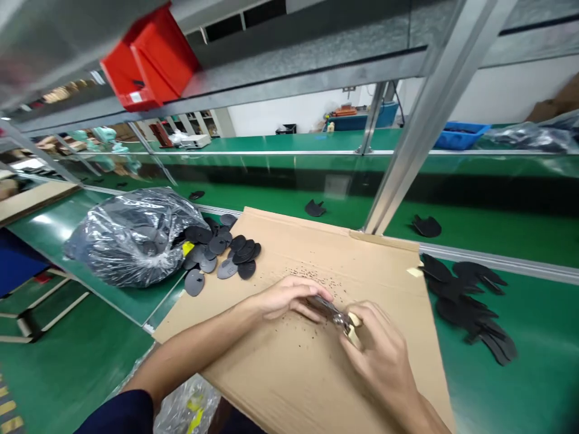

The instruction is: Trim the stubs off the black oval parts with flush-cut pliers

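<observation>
My left hand (289,296) is closed on a thin dark flat part (324,303), with thumb and fingers on either side, above the cardboard sheet (289,374). Facing it, my right hand (384,349) grips small metal nippers (340,319), their jaws at the part's near end. Pale yellow shows at my right fingertips; whether it is handle or finger covering I cannot tell. Tiny black scraps (316,278) lie scattered on the cardboard behind and under the hands. My fingers cover much of the part's outline.
Left of the cardboard, black oval pieces (218,244) spread from a clear plastic bag (131,241). Black curved pieces (465,295) are heaped at right. Beyond runs a green conveyor belt (271,208) carrying scattered parts. A metal post (420,120) and an overhead shelf with a red bin (151,60) stand close.
</observation>
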Available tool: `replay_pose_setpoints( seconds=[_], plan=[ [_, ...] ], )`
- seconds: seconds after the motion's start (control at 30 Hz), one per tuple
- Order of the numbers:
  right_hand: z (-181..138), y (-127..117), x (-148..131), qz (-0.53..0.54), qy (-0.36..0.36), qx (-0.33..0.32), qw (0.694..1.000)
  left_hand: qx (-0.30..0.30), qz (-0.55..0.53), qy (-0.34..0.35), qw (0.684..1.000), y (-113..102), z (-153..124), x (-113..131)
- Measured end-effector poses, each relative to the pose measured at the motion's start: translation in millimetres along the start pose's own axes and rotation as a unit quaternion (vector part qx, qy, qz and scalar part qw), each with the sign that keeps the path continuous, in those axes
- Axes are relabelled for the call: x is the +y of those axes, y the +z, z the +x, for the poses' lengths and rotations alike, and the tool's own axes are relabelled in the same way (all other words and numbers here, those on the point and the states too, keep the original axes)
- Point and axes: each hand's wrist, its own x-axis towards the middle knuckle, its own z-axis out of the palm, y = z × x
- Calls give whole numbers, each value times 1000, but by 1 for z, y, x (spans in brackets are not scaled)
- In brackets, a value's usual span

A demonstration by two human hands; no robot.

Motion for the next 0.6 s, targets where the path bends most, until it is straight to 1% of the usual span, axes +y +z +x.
replay_pose_setpoints(
  seconds=[0.07, 0.17, 0.2, 0.23, 0.27, 0.3, 0.37, 0.5, 0.6],
  plan=[
    [0, 0, 5, -26, -48, 0, 999, -34, 48, -1, 998, -4, 4, 10],
    [0, 3, 14, -61, -101, 14, 993, -85, 163, 31, 982, -9, 13, 24],
    [0, 5, 16, -72, -109, 20, 991, -92, 204, 47, 974, -11, 17, 28],
    [-1, 6, 19, -81, -109, 25, 990, -83, 252, 66, 962, -14, 22, 34],
    [-1, 7, 21, -89, -102, 30, 990, -59, 305, 89, 946, -18, 28, 40],
    [-2, 7, 22, -95, -90, 35, 991, -21, 358, 112, 927, -24, 34, 48],
    [-3, 7, 23, -101, -62, 40, 992, 82, 445, 153, 879, -42, 50, 67],
    [-5, 5, 21, -104, -38, 30, 993, 220, 490, 164, 828, -101, 91, 105],
    [-8, 5, 19, -98, -34, 14, 995, 285, 511, 142, 799, -144, 117, 121]
  ],
)
